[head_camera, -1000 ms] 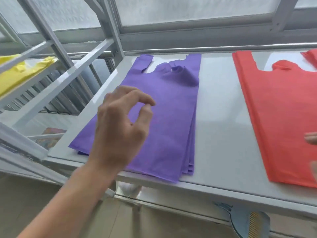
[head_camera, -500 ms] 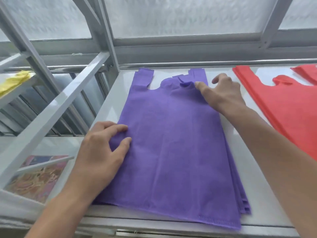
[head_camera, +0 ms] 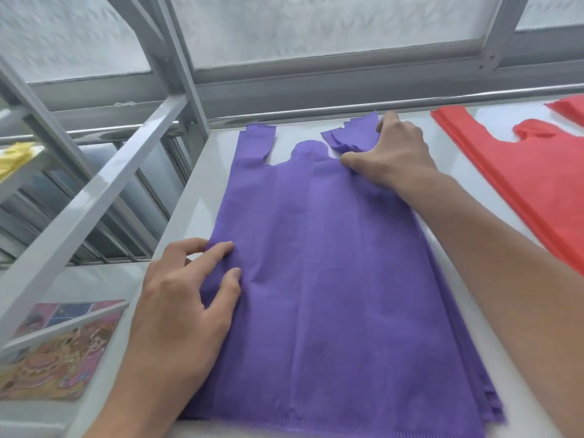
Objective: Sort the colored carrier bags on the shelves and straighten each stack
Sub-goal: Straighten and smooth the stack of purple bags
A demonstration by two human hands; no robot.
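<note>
My right hand (head_camera: pixel 399 156) has moved up to the crumpled handle (head_camera: pixel 347 137) of the purple stack (head_camera: pixel 331 279) and now pinches it. My left hand (head_camera: pixel 186 298) still presses the stack's left edge, fingers flat. The handle is likely next to be flattened.

We see L hand (head_camera: pixel 186 314) pressing flat on purple stack (head_camera: pixel 341 295), near its left edge; R hand (head_camera: pixel 395 156) grips its crumpled right handle (head_camera: pixel 350 134). Red stack (head_camera: pixel 518 184) lies apart, right, on same shelf (head_camera: pixel 196 197).

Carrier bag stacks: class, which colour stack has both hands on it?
The purple stack: the left hand rests on its side edge and the right hand holds its crumpled handle. The red stack lies untouched beside it.
</note>
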